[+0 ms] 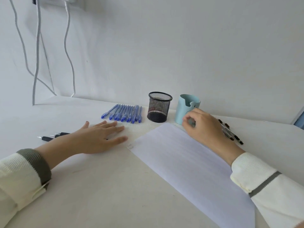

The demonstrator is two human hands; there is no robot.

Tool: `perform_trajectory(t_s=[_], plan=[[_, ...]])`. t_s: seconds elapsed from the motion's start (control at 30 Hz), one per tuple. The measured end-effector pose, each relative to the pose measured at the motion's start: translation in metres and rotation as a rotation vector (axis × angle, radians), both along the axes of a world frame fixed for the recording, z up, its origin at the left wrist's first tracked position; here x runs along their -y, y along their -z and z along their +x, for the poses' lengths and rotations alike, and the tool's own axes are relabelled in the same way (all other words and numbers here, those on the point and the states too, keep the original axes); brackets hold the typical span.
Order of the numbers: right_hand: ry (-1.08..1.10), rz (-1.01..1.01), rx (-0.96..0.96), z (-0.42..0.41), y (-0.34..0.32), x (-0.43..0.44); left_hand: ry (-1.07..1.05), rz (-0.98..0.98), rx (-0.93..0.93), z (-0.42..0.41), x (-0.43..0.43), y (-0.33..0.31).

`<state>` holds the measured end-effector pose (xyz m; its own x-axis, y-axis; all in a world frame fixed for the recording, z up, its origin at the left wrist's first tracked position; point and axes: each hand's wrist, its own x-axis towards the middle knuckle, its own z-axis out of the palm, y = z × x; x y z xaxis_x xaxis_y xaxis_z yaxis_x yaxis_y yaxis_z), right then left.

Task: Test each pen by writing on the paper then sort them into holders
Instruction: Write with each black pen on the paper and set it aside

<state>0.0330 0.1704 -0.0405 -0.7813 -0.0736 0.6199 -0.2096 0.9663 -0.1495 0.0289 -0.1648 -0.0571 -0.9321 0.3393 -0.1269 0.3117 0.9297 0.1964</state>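
Note:
A white paper sheet (185,158) lies slanted on the table between my hands. My left hand (98,139) rests flat on the table, fingers spread, just left of the sheet's corner. My right hand (204,127) hovers over the sheet's far corner, in front of the light blue holder (182,111). Its curled fingers pinch a small blurred grey thing that looks like a pen's end. A black mesh holder (158,106) stands left of the blue one. Several blue pens (126,113) lie in a row left of it. Black pens (233,134) lie behind my right hand.
Two or three more black pens (52,136) lie at the left, partly behind my left forearm. White cables (37,63) hang down the wall at the back left. The wall stands close behind the holders. Faint marks (130,146) show at the sheet's left corner.

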Motion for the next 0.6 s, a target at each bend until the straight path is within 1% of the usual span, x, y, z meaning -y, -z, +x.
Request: perform_trajectory(t_s=[0.03,0.13,0.2,0.23,0.3,0.43,0.53,0.6], plan=[[-0.065,-0.022,0.054,0.002,-0.002,0.013,-0.039,0.09,-0.008,0.002,-0.003,-0.006],[-0.376,-0.052,0.212,0.002,-0.005,0.055,-0.176,0.441,-0.095,-0.007,0.0,-0.019],[-0.575,-0.039,0.286,0.003,-0.002,0.087,-0.215,0.548,-0.126,-0.014,0.012,-0.024],[-0.652,-0.029,0.327,0.003,0.0,0.104,-0.237,0.576,-0.143,-0.017,0.02,-0.024],[-0.733,-0.014,0.396,0.003,0.004,0.135,-0.284,0.601,-0.18,-0.022,0.031,-0.025],[-0.792,-0.037,0.436,0.002,0.016,0.182,-0.325,0.581,-0.199,-0.029,0.044,-0.022],[-0.821,0.013,0.47,0.008,0.023,0.202,-0.328,0.57,-0.216,-0.033,0.048,-0.023],[-0.857,0.009,0.488,0.01,0.029,0.214,-0.331,0.595,-0.239,-0.034,0.051,-0.026]])
